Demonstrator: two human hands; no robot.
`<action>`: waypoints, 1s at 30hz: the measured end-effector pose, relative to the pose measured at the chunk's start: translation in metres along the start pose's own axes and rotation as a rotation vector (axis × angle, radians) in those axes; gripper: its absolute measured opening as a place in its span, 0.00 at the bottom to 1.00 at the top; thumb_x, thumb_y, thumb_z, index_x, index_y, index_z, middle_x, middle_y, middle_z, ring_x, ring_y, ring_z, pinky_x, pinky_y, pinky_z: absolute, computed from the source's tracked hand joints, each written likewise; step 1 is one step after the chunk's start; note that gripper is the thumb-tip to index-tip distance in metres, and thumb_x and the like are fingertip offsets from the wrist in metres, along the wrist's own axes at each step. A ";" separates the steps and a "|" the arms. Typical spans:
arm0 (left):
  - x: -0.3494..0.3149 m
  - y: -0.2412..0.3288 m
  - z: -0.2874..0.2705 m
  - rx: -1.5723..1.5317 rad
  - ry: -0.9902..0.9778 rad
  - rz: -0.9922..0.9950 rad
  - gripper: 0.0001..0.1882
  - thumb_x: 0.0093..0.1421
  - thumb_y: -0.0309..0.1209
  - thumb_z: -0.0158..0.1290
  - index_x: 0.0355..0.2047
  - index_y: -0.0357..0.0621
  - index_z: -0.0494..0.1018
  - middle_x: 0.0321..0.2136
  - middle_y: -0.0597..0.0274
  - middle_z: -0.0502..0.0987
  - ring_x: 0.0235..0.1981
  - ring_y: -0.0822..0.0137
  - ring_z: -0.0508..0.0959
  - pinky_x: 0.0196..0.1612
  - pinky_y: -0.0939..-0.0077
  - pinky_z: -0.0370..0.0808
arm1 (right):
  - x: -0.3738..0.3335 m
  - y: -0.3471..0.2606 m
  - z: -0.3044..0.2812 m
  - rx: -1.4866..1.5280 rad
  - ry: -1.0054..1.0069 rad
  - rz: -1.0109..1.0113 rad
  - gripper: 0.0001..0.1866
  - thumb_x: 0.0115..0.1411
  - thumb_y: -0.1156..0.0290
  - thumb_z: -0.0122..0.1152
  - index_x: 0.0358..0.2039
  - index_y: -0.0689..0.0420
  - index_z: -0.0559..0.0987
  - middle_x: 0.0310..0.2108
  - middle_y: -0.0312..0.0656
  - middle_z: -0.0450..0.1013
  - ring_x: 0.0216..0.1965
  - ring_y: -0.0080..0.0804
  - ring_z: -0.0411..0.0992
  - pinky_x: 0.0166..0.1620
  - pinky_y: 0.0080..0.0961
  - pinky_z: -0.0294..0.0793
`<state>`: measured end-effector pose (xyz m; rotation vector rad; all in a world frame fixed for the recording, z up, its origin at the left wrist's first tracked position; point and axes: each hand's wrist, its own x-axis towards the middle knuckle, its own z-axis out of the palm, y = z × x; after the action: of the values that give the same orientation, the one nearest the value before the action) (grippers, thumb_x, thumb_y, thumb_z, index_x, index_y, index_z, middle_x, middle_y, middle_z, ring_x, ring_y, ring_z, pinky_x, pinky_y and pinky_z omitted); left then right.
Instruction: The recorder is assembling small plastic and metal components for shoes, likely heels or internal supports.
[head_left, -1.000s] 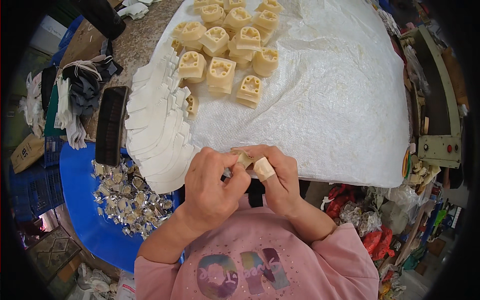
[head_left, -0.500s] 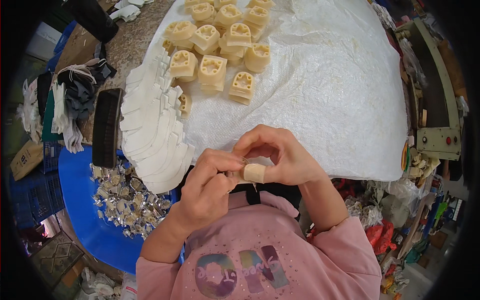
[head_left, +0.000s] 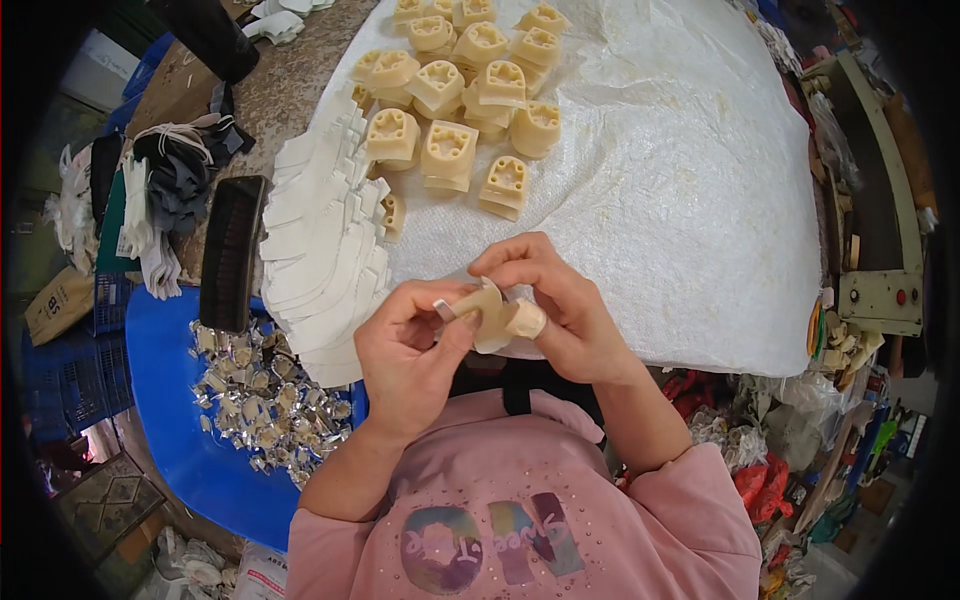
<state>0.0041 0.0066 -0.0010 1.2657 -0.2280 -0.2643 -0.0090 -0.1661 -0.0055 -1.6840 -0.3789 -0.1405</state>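
In front of my chest both hands hold a thin, cream-coloured curved piece (head_left: pixel 488 318). My left hand (head_left: pixel 405 345) pinches its left side between thumb and fingers, where a small pale tab sticks out. My right hand (head_left: pixel 565 305) has its fingers closed at the piece's upper edge. A beige wrap (head_left: pixel 526 320) covers the right thumb's tip. Just beyond my left hand lies a fanned row of white, flat cut pieces (head_left: pixel 325 240). Farther off stand stacks of cream shoe heels (head_left: pixel 449 150) with holes in their tops.
A white woven sheet (head_left: pixel 680 200) covers the work surface. Left of the white pieces lies a dark brush (head_left: pixel 232 255). Below it, a blue basin (head_left: pixel 190 450) holds silvery and beige scraps. Dark and white cloths (head_left: pixel 170 185) hang at the left; a green metal frame (head_left: pixel 880 300) stands at the right.
The cream piece has been turned, so its broad face now shows between my hands. My left hand has rotated and sits slightly lower. The whole view has shifted a little.
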 end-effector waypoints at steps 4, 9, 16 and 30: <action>0.001 -0.001 0.009 0.015 -0.029 0.075 0.08 0.56 0.19 0.54 0.36 0.32 0.69 0.37 0.53 0.75 0.38 0.72 0.75 0.42 0.78 0.73 | 0.003 -0.006 0.013 -0.078 0.141 0.023 0.07 0.54 0.74 0.55 0.35 0.56 0.72 0.36 0.39 0.67 0.41 0.38 0.62 0.48 0.30 0.60; 0.002 0.000 0.009 0.048 -0.001 0.073 0.06 0.57 0.20 0.54 0.34 0.31 0.69 0.37 0.53 0.75 0.38 0.72 0.75 0.40 0.79 0.74 | 0.003 -0.008 0.015 0.145 0.171 0.160 0.07 0.50 0.78 0.54 0.32 0.56 0.70 0.35 0.41 0.67 0.39 0.40 0.61 0.46 0.31 0.59; 0.001 0.005 0.013 0.190 -0.008 0.136 0.05 0.57 0.24 0.55 0.32 0.35 0.72 0.36 0.53 0.75 0.37 0.68 0.75 0.38 0.77 0.73 | 0.000 -0.011 0.007 -0.350 0.146 -0.146 0.05 0.51 0.75 0.56 0.30 0.56 0.71 0.35 0.39 0.68 0.39 0.38 0.62 0.47 0.31 0.58; 0.003 0.009 -0.008 0.428 -0.185 0.491 0.15 0.58 0.35 0.52 0.41 0.37 0.75 0.47 0.52 0.67 0.48 0.61 0.68 0.44 0.70 0.66 | 0.002 -0.011 -0.020 0.085 0.034 0.042 0.26 0.46 0.76 0.69 0.47 0.63 0.72 0.39 0.45 0.75 0.43 0.34 0.72 0.48 0.29 0.69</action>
<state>0.0097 0.0151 0.0052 1.5596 -0.7733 0.0994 -0.0080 -0.1838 0.0089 -1.6029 -0.3195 -0.1201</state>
